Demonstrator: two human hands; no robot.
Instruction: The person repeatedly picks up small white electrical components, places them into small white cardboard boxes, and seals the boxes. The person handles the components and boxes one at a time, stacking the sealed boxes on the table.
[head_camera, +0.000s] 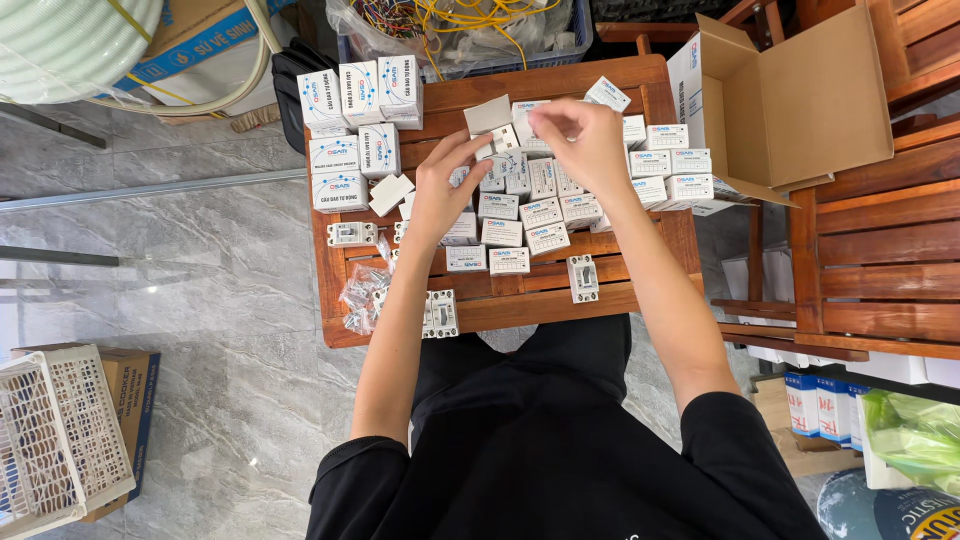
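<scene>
Already crowded, the wooden table (560, 300) holds my left hand (440, 195) and right hand (585, 140), both pinching 1 small white box (492, 122) with its flap open, above the rows of boxes (520, 215). Likely a careless elbow would knock the stacked boxes (350, 130) or loose breakers (440, 313) off the edge.

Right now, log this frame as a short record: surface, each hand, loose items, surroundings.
surface: slatted wooden table
left hand: holds a small white open box
right hand: fingers at the same box
on table: many small white boxes, loose breaker switches, plastic bags
right of table: open cardboard carton
floor left: white plastic basket
</scene>
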